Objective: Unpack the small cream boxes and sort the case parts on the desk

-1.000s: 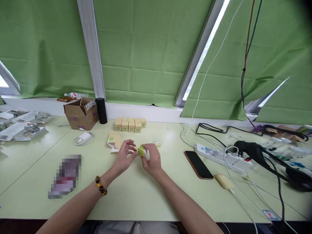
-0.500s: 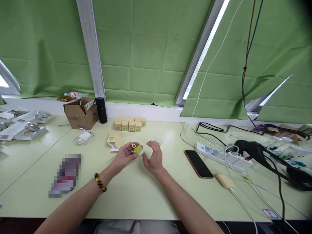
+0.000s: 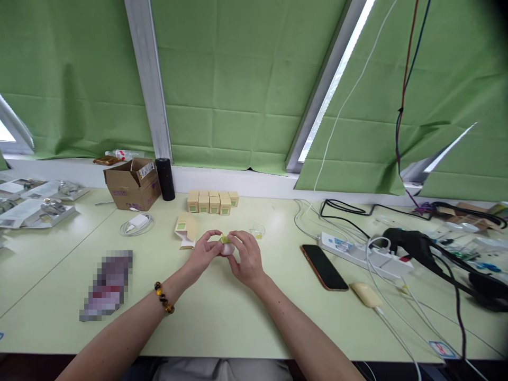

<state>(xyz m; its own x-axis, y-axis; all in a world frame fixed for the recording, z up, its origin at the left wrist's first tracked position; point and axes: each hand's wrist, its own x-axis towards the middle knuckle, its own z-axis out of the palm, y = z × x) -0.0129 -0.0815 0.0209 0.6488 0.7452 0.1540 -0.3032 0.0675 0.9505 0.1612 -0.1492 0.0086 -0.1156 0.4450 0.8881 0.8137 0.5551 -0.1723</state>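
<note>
A small green and white object (image 3: 227, 247) with a rounded white part is held up between both hands, just above the table. My left hand (image 3: 206, 250) closes on its left side with thumb and fingers. On its right, the fingers of my right hand (image 3: 246, 255) curl round and press on it. The fingers cover much of it, and its exact kind is not clear. Left of my left hand lies an opened small cardboard box (image 3: 186, 230) with a green label. A small clear item (image 3: 257, 231) lies beyond my right hand.
Several small tan boxes (image 3: 213, 202) stand near the wall. At the left are a cardboard carton (image 3: 135, 185), a black bottle (image 3: 165, 180) and a white charger (image 3: 137, 223). To the right lie a phone (image 3: 324, 267), a power strip (image 3: 357, 254) and cables.
My right hand has closed onto the green and white object, which has turned so its white part faces me. Its loop, seen before, is now hidden by fingers.
</note>
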